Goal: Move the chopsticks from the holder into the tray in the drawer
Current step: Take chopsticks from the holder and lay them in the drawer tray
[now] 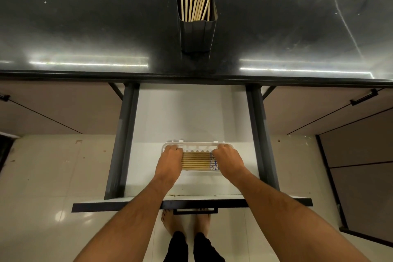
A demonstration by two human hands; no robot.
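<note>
Both hands were down in the open drawer (pixel 192 112), over the tray (pixel 196 146). The left hand (pixel 170 160) covered the left ends of the chopsticks (pixel 196 160) lying there and the right hand (pixel 228 160) covered the blue-patterned right ends. Its fingers (pixel 219 150) were curled down over the bundle and the tray's far rim, as were the left's. Whether they pinched the sticks or only pressed them level could not be told. The laid sticks ran crosswise, from one hand to the other, side by side and flat.

Well beyond the fingers, up on the desk (pixel 85 27), stood the holder (pixel 197 30). More chopsticks rose upright in it, leaning slightly right. The holder stood nearly straight ahead, a shade nearer the right hand. The next fetch would likely need a reach up and forward, then a turn of the sticks from upright to crosswise.
</note>
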